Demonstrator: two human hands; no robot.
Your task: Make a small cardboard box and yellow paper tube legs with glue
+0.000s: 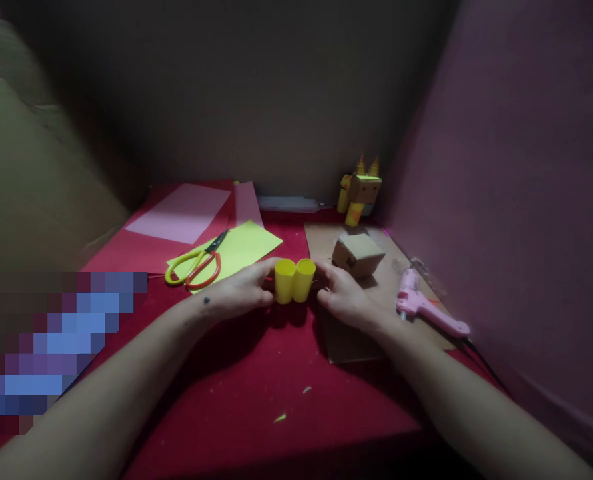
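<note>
Two yellow paper tubes (294, 281) stand side by side, touching, their open ends facing up, above the red tabletop (256, 380). My left hand (249, 288) grips the left tube from its outer side, thumb toward me. On the other side my right hand (339, 293) holds the right tube between thumb and fingers. Behind my right hand a small cardboard box (359, 255) rests on a flat cardboard sheet (356, 343). Yellow-and-red-handled scissors (194, 268) lie on yellow-green paper (253, 243) beyond my left hand.
A pink glue gun (429, 308) lies at the right with its cord. A cardboard figure (365, 190) with yellow legs and two horns stands at the back right. Pink paper (181, 212) lies on red sheets at the back left. Walls rise behind and at both sides.
</note>
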